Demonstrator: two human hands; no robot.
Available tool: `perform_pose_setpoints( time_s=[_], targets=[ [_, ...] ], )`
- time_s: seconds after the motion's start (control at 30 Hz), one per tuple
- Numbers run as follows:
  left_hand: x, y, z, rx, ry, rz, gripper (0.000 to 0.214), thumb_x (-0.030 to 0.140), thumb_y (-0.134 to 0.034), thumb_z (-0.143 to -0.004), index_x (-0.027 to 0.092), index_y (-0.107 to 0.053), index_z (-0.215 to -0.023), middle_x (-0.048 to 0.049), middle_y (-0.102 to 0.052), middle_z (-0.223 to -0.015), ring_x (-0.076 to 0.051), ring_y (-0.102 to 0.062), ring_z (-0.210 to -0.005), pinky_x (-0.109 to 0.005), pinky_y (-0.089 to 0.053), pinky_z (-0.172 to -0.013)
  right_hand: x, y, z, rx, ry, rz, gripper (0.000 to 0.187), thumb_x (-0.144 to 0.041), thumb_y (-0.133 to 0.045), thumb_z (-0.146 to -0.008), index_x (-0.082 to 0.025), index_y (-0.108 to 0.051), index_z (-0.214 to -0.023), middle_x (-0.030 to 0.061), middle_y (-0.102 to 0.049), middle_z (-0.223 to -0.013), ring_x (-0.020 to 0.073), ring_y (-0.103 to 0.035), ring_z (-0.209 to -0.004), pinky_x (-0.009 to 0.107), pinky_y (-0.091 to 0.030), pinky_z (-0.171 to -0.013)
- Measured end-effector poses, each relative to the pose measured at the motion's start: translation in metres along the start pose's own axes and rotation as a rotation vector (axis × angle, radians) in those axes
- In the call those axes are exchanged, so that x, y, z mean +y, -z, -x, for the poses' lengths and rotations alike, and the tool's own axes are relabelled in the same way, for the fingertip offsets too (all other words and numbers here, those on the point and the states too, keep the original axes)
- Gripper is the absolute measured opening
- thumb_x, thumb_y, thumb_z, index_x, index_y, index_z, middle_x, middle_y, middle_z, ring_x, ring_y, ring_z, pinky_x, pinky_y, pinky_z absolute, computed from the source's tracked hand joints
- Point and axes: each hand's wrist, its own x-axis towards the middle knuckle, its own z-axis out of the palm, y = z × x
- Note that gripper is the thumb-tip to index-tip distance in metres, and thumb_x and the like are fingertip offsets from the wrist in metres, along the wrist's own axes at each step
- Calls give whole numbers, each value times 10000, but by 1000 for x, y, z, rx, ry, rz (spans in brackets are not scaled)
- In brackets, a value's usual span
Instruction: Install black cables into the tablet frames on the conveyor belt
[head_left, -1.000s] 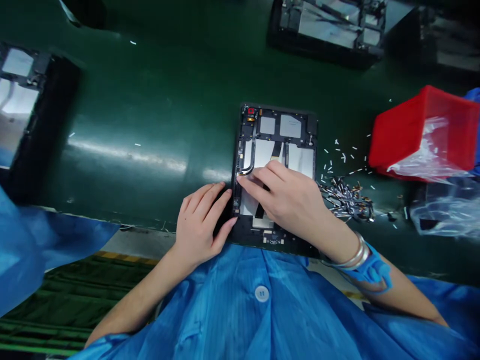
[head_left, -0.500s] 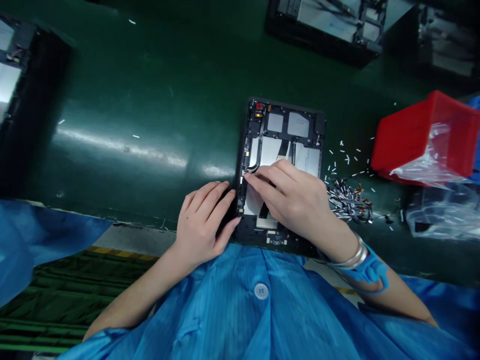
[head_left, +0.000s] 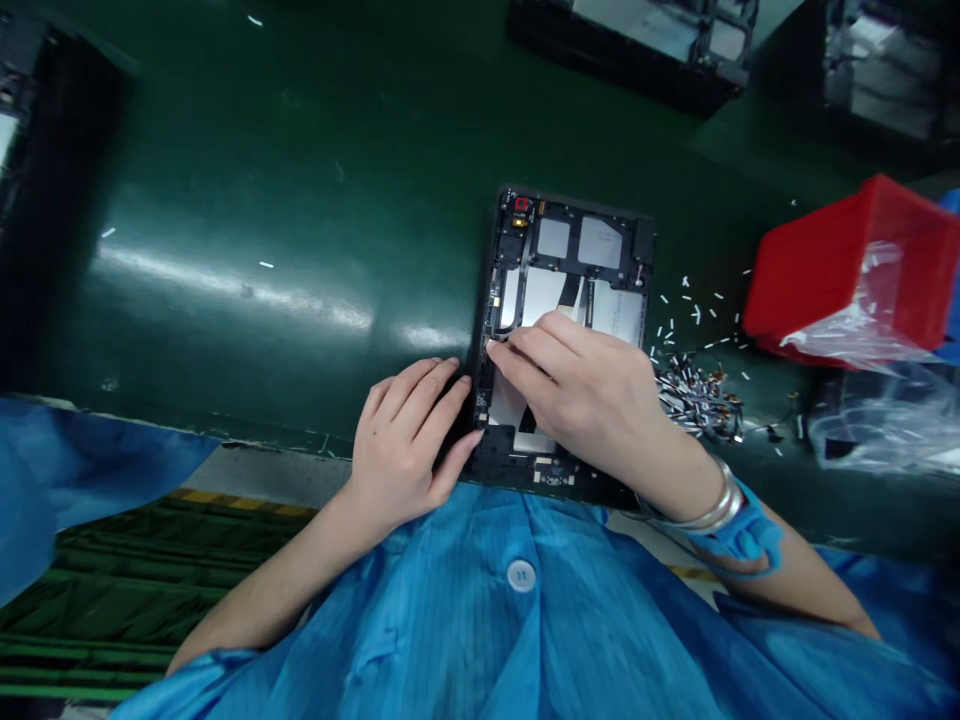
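The left hand (head_left: 401, 450) lies loosely open, fingers (head_left: 427, 395) against the left edge of the tablet housing (head_left: 570, 245). Right hand (head_left: 577, 390) alongside, fingertips (head_left: 495, 348) bunched on that edge, as a second ago; any grip, we can't tell. Housing flat, open, silver panels showing. Right of it, small metal parts (head_left: 697, 400), then a red bin (head_left: 847, 270).

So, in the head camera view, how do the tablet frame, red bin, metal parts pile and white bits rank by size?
1. Tie: the tablet frame and red bin look about alike, and the bin may stand nearer the camera, so I won't rank them.
2. The metal parts pile.
3. Any single white bit.
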Motion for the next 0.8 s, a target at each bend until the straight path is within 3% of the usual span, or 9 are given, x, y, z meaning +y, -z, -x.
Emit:
perform_pose_setpoints(
  time_s=[0.2,0.37,0.43,0.5,0.57,0.6,0.7,0.8],
  targets=[
    [0,0,1,-4,22,25,382,271,-527,-893,157,-560,-1256,-137,-642,-1215,-298,-571,-1139,-423,-453,-893,6,-6,-4,-2,-31,-65,290,-90,-410,-905,-163,-690,-885,65,-643,-797,168,-499,-761,289,-287,-537],
    [6,4,4,-14,76,36,377,267,-510,-908,135,-528,-1261,-155,-611,-1250,-285,-547,-1170,-418,-432,-935,7,-2,6,51,-80,-70,276,-106,-444,-898,-191,-692,-985,59,-677,-856,169,-558,-785,276,-339,-547],
    [12,3,9,-15,110,13,409,288,-502,-912,119,-500,-1285,-179,-567,-1303,-301,-511,-1217,-436,-413,-954,5,7,26,118,-195,-103,266,-155,-458,-918,-201,-675,-1064,60,-695,-889,171,-593,-805,271,-388,-586],
    [20,1,15,-24,146,-14,447,314,-492,-914,125,-470,-1319,-195,-508,-1366,-321,-456,-1277,-463,-388,-979,0,14,53,208,-477,-95,261,-243,-472,-936,-184,-655,-1112,71,-706,-874,174,-614,-764,273,-407,-592],
    [28,-2,19,-31,172,-10,486,331,-491,-914,140,-435,-1357,-196,-459,-1410,-330,-403,-1324,-488,-364,-1010,-6,14,80,170,-788,-13,307,-350,-471,-941,-173,-655,-1111,59,-697,-751,162,-586,-600,272,-367,-522],
    [32,-4,21,-30,186,11,503,335,-494,-914,152,-416,-1377,-191,-441,-1426,-328,-386,-1338,-498,-356,-1027,-9,12,91,88,-859,3,362,-421,-474,-931,-162,-665,-1098,49,-675,-664,167,-567,-536,272,-334,-488],
    [38,-3,21,-29,282,132,538,344,-534,-908,215,-385,-1410,-149,-404,-1463,-311,-361,-1355,-533,-338,-1072,-16,4,105,-71,-938,-146,510,-577,-437,-898,-153,-684,-1038,21,-620,-546,161,-528,-432,262,-305,-447],
    [38,6,18,-46,469,435,532,335,-572,-900,275,-409,-1403,-102,-446,-1438,-284,-436,-1308,-503,-417,-1052,-19,4,100,-36,-974,-446,528,-580,-438,-893,-142,-667,-1079,-2,-612,-551,138,-533,-431,254,-381,-461]
  ],
)
